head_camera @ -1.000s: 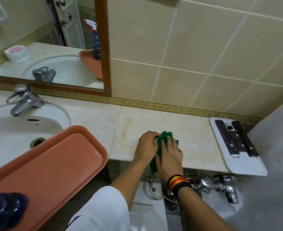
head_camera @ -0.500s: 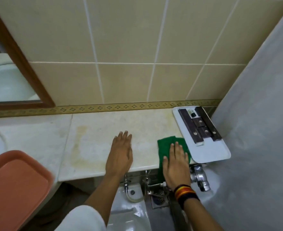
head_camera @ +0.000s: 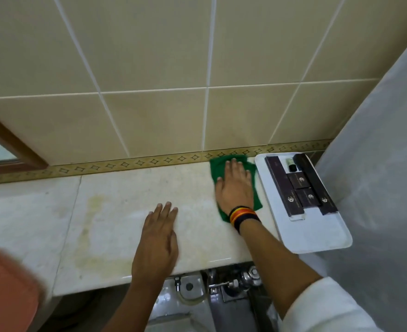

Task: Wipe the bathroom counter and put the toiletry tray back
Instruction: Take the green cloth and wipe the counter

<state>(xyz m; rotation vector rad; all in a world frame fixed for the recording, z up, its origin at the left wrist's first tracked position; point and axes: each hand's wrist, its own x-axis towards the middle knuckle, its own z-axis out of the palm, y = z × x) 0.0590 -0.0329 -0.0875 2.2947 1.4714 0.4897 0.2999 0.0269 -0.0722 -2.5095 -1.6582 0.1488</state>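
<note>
A green cloth lies on the pale marble counter, up against the tiled back wall. My right hand presses flat on it with fingers spread. My left hand rests flat on the counter near the front edge, holding nothing. A white toiletry tray sits at the counter's right end, overhanging the front edge, with several dark boxes on its far half. The cloth's right edge lies close beside the tray.
An orange tray fills the lower left corner. A wooden mirror frame is at the left. A grey wall closes off the right. Metal valves and pipes sit below the counter's front edge.
My right hand has slid the green cloth from the counter's front edge back to the wall. My left hand stays flat on the counter. The view has shifted right.
</note>
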